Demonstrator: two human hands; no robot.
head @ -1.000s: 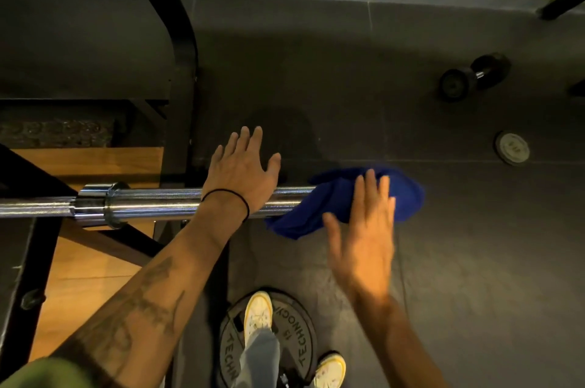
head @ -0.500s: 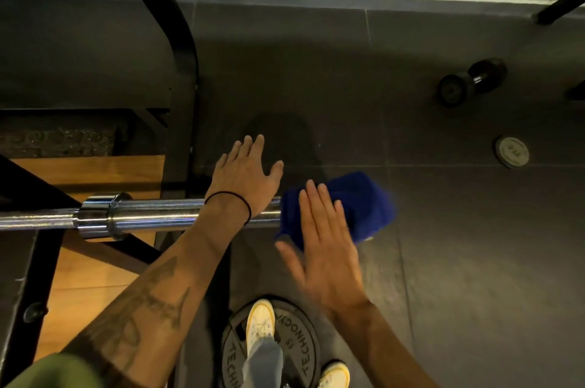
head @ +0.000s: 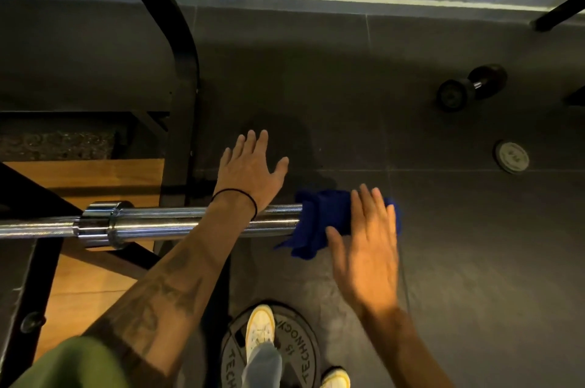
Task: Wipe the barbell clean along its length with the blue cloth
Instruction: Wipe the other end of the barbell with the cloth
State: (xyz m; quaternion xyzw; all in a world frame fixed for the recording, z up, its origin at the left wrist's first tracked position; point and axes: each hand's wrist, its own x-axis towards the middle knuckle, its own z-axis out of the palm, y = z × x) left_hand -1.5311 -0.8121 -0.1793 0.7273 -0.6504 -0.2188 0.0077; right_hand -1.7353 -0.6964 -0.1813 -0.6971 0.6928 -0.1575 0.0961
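Lying horizontally across the lower middle of the view, the barbell (head: pixel 190 223) shows its thin shaft at the left edge, a chrome collar, then the thicker sleeve running rightward. The blue cloth (head: pixel 319 223) is draped over the sleeve's right end, hiding the tip, with a loose corner hanging down at the lower left of the bundle.

The right hand (head: pixel 367 242) reaches in from the lower right, forearm angled up and to the left. Its palm faces down and its fingers (head: pixel 364 207) are straight and close together, laid flat on top of the cloth and pressing it against the bar; the thumb sticks out to the left below the cloth. Nothing is curled round the fabric. The hand is slightly blurred.

The left hand (head: pixel 250 172) comes in from the lower left on a tattooed forearm that crosses over the sleeve. A thin black band (head: pixel 235 193) circles the wrist just above the bar. The palm faces down with all 5 digits spread and straight, extended past the far side of the bar over the dark floor (head: pixel 316 86), gripping nothing. Whether the wrist actually rests on the metal I cannot tell.

Below, 1 white shoe (head: pixel 260 327) stands on a weight plate (head: pixel 297 352); a dumbbell (head: pixel 471 86) lies on the floor at upper right.
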